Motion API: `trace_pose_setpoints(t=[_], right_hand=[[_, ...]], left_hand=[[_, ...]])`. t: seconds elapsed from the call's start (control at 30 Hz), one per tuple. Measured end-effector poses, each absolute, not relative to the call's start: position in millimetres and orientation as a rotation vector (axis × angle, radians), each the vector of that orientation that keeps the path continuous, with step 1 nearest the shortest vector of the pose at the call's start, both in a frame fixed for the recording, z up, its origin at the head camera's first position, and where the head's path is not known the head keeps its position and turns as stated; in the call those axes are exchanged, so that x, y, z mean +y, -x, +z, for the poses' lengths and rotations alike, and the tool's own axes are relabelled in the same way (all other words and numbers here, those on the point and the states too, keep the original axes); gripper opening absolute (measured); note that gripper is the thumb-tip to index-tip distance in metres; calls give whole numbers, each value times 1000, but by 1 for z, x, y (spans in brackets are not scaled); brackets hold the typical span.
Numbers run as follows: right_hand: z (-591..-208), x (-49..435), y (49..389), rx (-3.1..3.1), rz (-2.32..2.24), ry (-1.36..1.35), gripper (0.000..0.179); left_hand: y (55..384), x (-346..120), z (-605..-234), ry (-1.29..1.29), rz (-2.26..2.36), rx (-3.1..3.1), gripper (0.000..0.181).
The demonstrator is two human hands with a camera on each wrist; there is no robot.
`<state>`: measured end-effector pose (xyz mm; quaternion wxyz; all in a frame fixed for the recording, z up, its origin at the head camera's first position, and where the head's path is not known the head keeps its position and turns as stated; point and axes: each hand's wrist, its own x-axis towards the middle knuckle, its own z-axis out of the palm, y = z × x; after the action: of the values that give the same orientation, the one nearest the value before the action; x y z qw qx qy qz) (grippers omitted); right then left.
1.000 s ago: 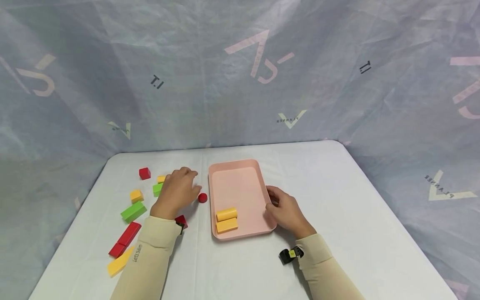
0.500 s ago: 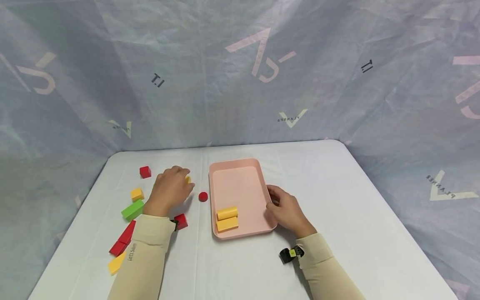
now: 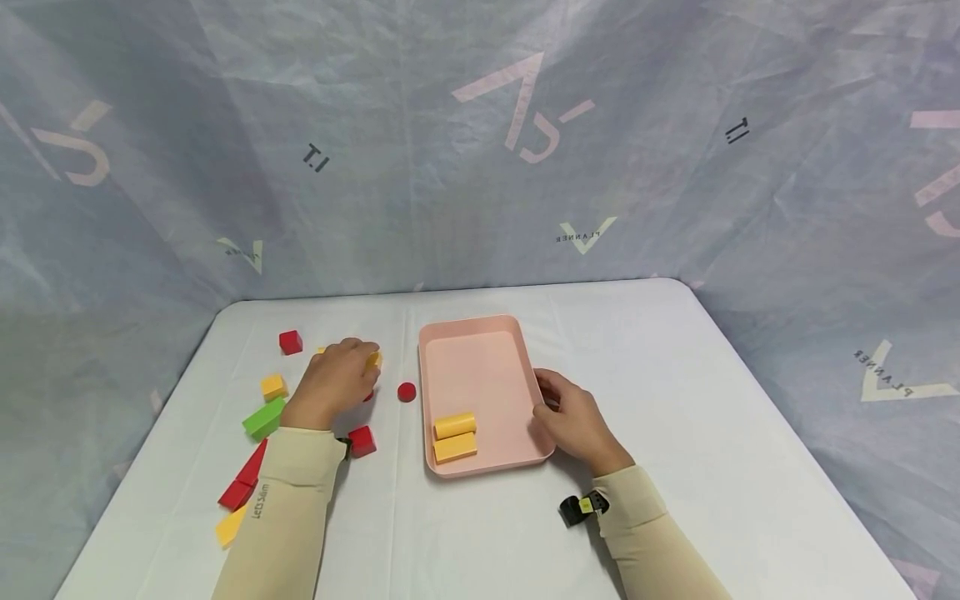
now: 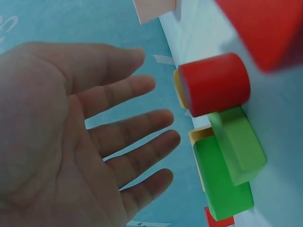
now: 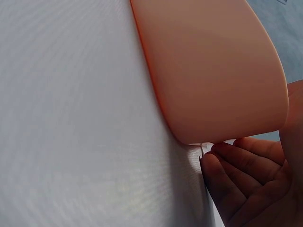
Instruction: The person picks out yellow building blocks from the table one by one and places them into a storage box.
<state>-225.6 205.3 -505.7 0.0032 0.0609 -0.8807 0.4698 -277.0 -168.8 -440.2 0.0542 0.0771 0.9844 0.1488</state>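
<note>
Left hand (image 3: 333, 385), left of centre: fingers spread, holding nothing, near a yellow block (image 3: 374, 360); contact unclear. Right hand (image 3: 577, 423) grips pink tray (image 3: 480, 362), mid-frame, by its right wall, presumably steadying it. Yellow pieces (image 3: 454, 448) lie in its lower-left corner.

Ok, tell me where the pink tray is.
In the head view, the pink tray sits centrally on the white table, between the left hand and the right hand, which grips its right side.

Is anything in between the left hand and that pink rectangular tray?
Yes: a small red round block sits between them, just left of the tray. A partly hidden yellow block shows right by the left hand too.
</note>
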Motion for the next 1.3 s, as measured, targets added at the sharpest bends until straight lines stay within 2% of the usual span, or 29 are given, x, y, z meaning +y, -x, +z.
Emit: trace_pose_setpoints(t=[1.3], right_hand=[[-503,204,224,-2751,1489,-199,53]], left_hand=[[280,-163,-453,-232,429,2938,50]])
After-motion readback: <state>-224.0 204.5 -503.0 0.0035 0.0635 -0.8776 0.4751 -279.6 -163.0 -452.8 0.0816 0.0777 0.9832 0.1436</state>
